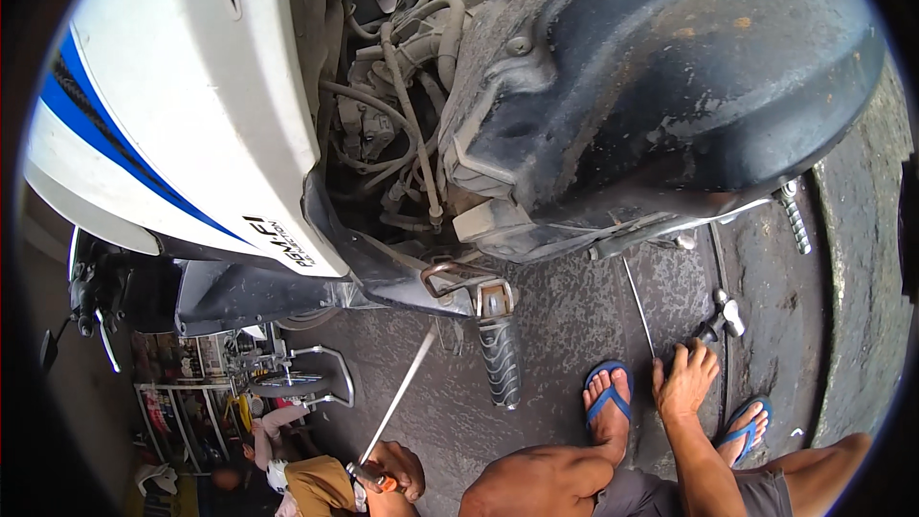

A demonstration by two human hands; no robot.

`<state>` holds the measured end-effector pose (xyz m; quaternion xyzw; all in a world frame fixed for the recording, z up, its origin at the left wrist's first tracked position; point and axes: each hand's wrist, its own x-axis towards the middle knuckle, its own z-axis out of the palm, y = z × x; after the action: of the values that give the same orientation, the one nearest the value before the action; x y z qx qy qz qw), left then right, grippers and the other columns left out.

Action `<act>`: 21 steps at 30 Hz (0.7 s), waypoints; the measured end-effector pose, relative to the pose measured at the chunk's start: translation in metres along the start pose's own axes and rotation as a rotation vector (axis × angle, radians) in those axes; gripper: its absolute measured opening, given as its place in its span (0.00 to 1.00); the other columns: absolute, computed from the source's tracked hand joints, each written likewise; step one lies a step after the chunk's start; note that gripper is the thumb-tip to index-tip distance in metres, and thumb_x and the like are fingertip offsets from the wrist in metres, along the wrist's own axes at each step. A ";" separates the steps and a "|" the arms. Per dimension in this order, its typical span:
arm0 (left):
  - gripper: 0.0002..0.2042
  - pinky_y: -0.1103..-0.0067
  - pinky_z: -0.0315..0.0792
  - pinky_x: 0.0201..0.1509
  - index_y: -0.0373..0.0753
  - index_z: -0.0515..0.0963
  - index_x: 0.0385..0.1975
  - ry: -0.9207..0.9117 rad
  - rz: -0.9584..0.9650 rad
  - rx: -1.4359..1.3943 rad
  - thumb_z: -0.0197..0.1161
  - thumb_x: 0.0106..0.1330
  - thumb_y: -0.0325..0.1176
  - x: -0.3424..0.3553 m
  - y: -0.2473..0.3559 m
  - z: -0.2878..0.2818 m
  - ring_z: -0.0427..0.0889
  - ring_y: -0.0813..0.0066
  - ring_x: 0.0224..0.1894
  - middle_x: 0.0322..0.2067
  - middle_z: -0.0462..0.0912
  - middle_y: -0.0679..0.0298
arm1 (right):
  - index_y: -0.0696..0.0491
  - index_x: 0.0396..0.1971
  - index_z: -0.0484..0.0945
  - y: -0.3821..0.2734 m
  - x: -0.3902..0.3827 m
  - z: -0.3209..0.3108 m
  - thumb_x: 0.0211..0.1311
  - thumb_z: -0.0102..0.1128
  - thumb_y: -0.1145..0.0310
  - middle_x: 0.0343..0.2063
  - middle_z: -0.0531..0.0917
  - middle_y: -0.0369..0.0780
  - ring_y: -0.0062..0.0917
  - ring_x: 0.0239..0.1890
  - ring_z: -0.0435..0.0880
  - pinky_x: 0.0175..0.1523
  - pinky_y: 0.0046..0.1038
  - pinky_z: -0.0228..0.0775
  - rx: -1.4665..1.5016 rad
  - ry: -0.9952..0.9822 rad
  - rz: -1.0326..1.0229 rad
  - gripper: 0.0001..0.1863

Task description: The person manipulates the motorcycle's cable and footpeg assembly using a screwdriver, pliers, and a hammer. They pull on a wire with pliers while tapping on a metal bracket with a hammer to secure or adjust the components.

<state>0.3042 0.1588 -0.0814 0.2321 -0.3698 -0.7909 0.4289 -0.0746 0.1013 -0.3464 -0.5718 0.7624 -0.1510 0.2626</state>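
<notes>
At the bottom left my left hand (404, 469) is closed around the orange-marked handle of a long-shafted tool (402, 385). Its silver shaft slants up to the underside of the scooter, beside the footpeg (500, 364); the working tip is hard to make out. On the right, my right hand (687, 375) reaches down to the ground, its fingers curled over the black handle of what looks like a small hammer (731, 316) with a silver head. A thin metal rod (638, 304) lies on the ground with its near end by my thumb. The scooter's opened middle exposes dusty hoses (407, 105).
A white-and-blue body panel (191, 86) fills the upper left, and a worn dark cover (689, 77) the upper right. My feet in blue sandals (609, 393) are on the dark floor. At the lower left are another person (278, 421), a wheeled metal frame (330, 373) and shelves.
</notes>
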 end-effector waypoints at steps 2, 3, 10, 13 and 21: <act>0.22 0.65 0.77 0.21 0.19 0.79 0.43 0.128 0.000 -0.061 0.66 0.56 0.36 -0.018 -0.012 -0.006 0.81 0.52 0.19 0.21 0.79 0.37 | 0.59 0.44 0.78 -0.009 0.004 -0.009 0.47 0.69 0.67 0.51 0.75 0.49 0.47 0.56 0.70 0.62 0.47 0.59 -0.071 0.042 -0.144 0.22; 0.22 0.66 0.77 0.18 0.23 0.80 0.42 0.250 -0.005 -0.131 0.66 0.57 0.40 -0.028 -0.022 -0.007 0.80 0.56 0.16 0.19 0.79 0.40 | 0.59 0.44 0.78 -0.006 0.002 -0.002 0.47 0.69 0.67 0.51 0.75 0.49 0.47 0.56 0.70 0.62 0.47 0.59 -0.078 0.042 -0.135 0.22; 0.27 0.69 0.65 0.21 0.39 0.75 0.51 0.794 -0.312 -0.367 0.63 0.61 0.54 -0.048 -0.135 -0.097 0.72 0.63 0.19 0.27 0.78 0.53 | 0.52 0.43 0.81 -0.034 0.015 0.027 0.68 0.46 0.62 0.44 0.85 0.44 0.37 0.54 0.79 0.59 0.38 0.61 -0.521 -0.647 -0.276 0.16; 0.25 0.75 0.66 0.22 0.45 0.78 0.51 0.642 -0.349 -0.419 0.59 0.65 0.59 0.012 -0.185 -0.129 0.71 0.71 0.20 0.27 0.79 0.61 | 0.52 0.44 0.81 -0.022 0.020 0.043 0.70 0.44 0.62 0.44 0.85 0.46 0.39 0.49 0.84 0.60 0.38 0.61 -0.431 -0.759 -0.142 0.16; 0.23 0.78 0.74 0.30 0.46 0.80 0.50 0.572 -0.076 -0.767 0.59 0.68 0.57 0.042 -0.232 -0.184 0.81 0.75 0.28 0.30 0.82 0.65 | 0.53 0.44 0.71 -0.016 0.018 0.062 0.73 0.45 0.65 0.41 0.79 0.46 0.37 0.41 0.88 0.41 0.36 0.84 -0.312 -0.577 0.066 0.09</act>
<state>0.2904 0.1358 -0.3793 0.2786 0.0903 -0.7899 0.5388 -0.0303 0.0836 -0.3923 -0.5993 0.6886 0.1445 0.3819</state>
